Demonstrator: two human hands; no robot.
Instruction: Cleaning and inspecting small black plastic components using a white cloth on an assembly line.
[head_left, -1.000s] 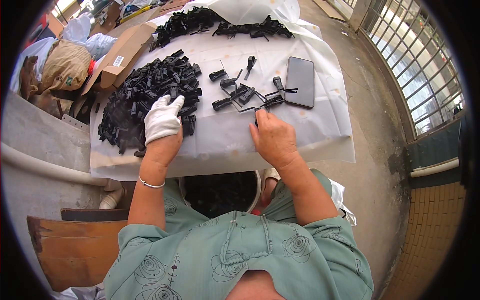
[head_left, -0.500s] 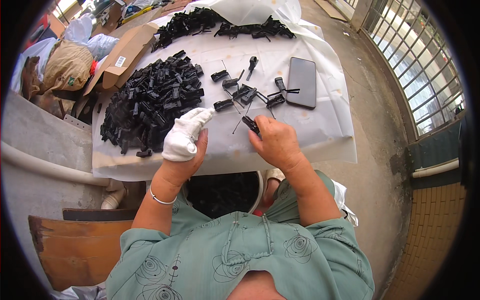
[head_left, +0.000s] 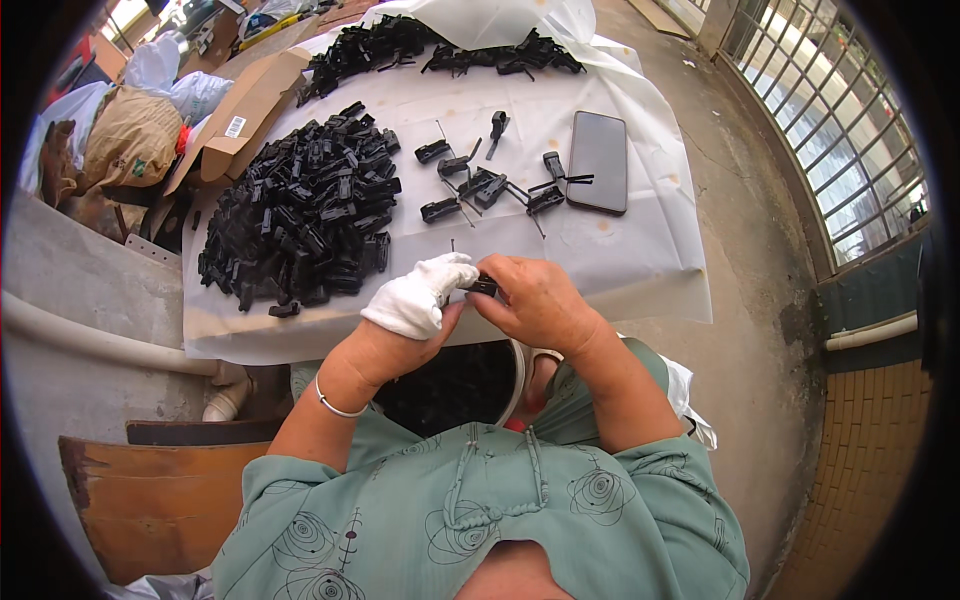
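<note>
small black plastic clip (head_left: 484, 287): black, plain. fabric glove on left hand (head_left: 420, 296): white. heap of moulded plastic parts (head_left: 300, 210): black. flat rectangular phone (head_left: 598, 175): glossy black. sheet over desk (head_left: 620, 255): white, faint brown spots. garment (head_left: 480, 520): pale green, dark spiral motifs. wrist bangle (head_left: 330, 405): silver.

White cloth glove (head_left: 420, 295) – soft, matt – against a small black plastic clip (head_left: 484, 286). The heap of clips (head_left: 300, 210) looks dull plastic; the table sheet (head_left: 560, 240) smooth, paper-like; the phone (head_left: 598, 161) glossy.
</note>
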